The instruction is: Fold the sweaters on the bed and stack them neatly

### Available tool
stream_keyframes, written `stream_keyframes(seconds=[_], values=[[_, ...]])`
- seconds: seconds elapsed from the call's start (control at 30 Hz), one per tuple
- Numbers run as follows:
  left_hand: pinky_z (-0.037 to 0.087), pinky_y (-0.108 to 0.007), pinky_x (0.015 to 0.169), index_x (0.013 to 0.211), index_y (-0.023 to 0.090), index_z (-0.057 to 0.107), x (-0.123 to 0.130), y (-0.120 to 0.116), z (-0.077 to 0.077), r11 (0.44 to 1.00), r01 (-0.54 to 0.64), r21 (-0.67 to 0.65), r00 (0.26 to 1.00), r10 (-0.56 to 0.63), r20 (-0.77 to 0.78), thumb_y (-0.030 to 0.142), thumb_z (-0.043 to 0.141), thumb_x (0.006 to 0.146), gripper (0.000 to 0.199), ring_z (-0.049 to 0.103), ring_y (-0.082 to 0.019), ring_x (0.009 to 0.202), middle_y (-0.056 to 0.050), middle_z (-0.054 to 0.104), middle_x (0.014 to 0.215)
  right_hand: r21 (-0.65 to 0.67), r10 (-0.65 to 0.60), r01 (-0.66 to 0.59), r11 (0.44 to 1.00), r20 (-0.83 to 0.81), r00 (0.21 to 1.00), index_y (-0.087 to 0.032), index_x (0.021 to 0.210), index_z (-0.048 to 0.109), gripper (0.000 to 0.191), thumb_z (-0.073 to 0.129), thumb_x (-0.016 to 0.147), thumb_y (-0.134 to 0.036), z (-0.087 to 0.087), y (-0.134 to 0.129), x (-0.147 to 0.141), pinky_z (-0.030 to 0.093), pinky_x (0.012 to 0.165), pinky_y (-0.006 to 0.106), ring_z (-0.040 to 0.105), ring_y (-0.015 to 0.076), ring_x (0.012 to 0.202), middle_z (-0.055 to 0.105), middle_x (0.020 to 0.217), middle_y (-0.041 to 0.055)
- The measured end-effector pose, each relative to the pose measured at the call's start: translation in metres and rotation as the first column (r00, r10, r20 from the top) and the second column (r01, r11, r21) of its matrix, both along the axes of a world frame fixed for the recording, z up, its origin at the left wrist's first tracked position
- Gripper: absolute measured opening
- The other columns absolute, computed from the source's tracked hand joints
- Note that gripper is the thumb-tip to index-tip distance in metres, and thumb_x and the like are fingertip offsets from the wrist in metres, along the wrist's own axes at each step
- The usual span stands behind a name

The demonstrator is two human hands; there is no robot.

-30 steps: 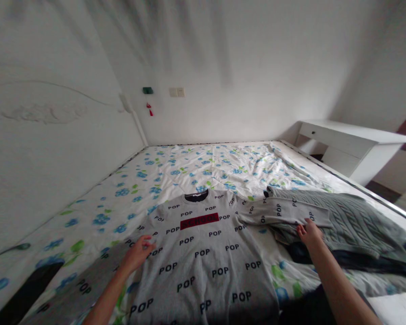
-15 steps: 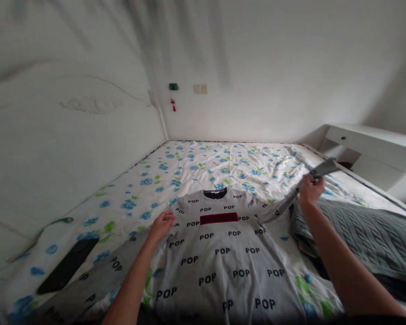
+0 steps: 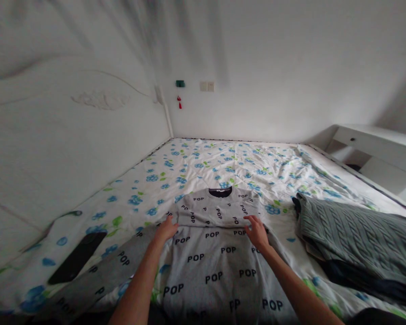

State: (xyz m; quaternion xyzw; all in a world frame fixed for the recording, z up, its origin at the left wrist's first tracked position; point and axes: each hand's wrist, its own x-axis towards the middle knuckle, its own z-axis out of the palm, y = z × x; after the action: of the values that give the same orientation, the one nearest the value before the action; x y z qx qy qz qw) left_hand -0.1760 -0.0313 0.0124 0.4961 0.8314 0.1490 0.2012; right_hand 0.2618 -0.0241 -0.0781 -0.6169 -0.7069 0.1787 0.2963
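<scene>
A grey sweatshirt point(image 3: 209, 257) printed with POP lies front up on the bed, its collar toward the far wall. One sleeve point(image 3: 219, 214) is folded flat across the chest and covers the red patch. My right hand point(image 3: 257, 231) rests on the folded sleeve near the right shoulder, fingers spread. At the left shoulder, where the other sleeve point(image 3: 122, 257) stretches out toward me, my left hand point(image 3: 167, 229) touches the fabric with thumb and fingers apart. Neither hand grips anything that I can see.
A black phone point(image 3: 77, 257) lies on the floral bedsheet point(image 3: 196, 158) at the left. Folded clothes with a grey-green cable-knit sweater point(image 3: 355, 234) on top sit at the right. A white cabinet point(image 3: 382, 153) stands beyond the bed's right edge.
My right hand has carried the right sleeve inward and laid it across the chest, then let it go. The left hand stays by the left shoulder. The view has shifted slightly.
</scene>
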Motion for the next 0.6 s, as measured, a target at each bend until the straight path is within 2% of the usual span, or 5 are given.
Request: stream_keyframes(seconds=[0.1,0.2,0.4,0.5,0.6], values=[[0.054,-0.048,0.125,0.154,0.013,0.065,0.004,0.012,-0.004,0.994,0.102,-0.045,0.993,-0.105,-0.057,0.018,0.069,0.093,0.061,0.071,-0.040,0.149,-0.027,0.075,0.155,-0.013,-0.205,0.207,0.978,0.109,0.973,-0.023,0.149,0.072,0.055,0.064,0.095,-0.017,-0.017,0.005,0.054,0.049,0.129,0.043,0.066,0.0325,0.144,0.069,0.155,0.0137],[0.052,-0.045,0.128,0.157,0.018,0.067,0.012,0.023,-0.009,0.961,0.272,-0.044,0.952,-0.276,-0.133,0.015,0.070,0.090,0.067,0.069,-0.036,0.151,-0.022,0.074,0.159,-0.106,-0.232,0.250,0.962,0.162,0.959,-0.022,0.152,0.067,0.058,0.070,0.094,-0.023,-0.024,0.008,0.079,0.051,0.122,0.039,0.069,0.0310,0.140,0.070,0.152,0.0144],[0.036,-0.041,0.140,0.160,0.023,0.070,0.035,0.031,-0.020,0.829,0.538,-0.154,0.804,-0.559,-0.204,0.009,0.068,0.087,0.075,0.054,-0.029,0.167,-0.015,0.055,0.181,-0.254,-0.205,0.262,0.931,0.230,0.951,-0.024,0.134,0.066,0.033,0.070,0.102,-0.035,-0.013,0.023,0.063,0.053,0.089,0.031,0.077,0.0263,0.120,0.078,0.138,0.0097],[0.036,-0.045,0.141,0.163,0.021,0.068,0.041,0.028,-0.023,0.817,0.540,-0.202,0.803,-0.572,-0.167,0.011,0.072,0.082,0.082,0.048,-0.033,0.171,-0.017,0.045,0.187,-0.240,-0.183,0.254,0.937,0.282,0.942,-0.025,0.126,0.066,0.024,0.065,0.102,-0.024,-0.002,0.031,0.058,0.048,0.084,0.030,0.078,0.0247,0.113,0.079,0.134,0.0086],[0.037,-0.047,0.140,0.153,0.023,0.076,0.038,0.027,-0.022,0.848,0.504,-0.163,0.855,-0.517,-0.046,0.015,0.078,0.074,0.080,0.050,-0.037,0.169,-0.016,0.049,0.184,-0.201,-0.227,0.296,0.934,0.308,0.924,-0.025,0.124,0.067,0.027,0.055,0.103,-0.013,-0.007,0.033,0.071,0.047,0.083,0.030,0.079,0.0233,0.106,0.081,0.128,0.0082]])
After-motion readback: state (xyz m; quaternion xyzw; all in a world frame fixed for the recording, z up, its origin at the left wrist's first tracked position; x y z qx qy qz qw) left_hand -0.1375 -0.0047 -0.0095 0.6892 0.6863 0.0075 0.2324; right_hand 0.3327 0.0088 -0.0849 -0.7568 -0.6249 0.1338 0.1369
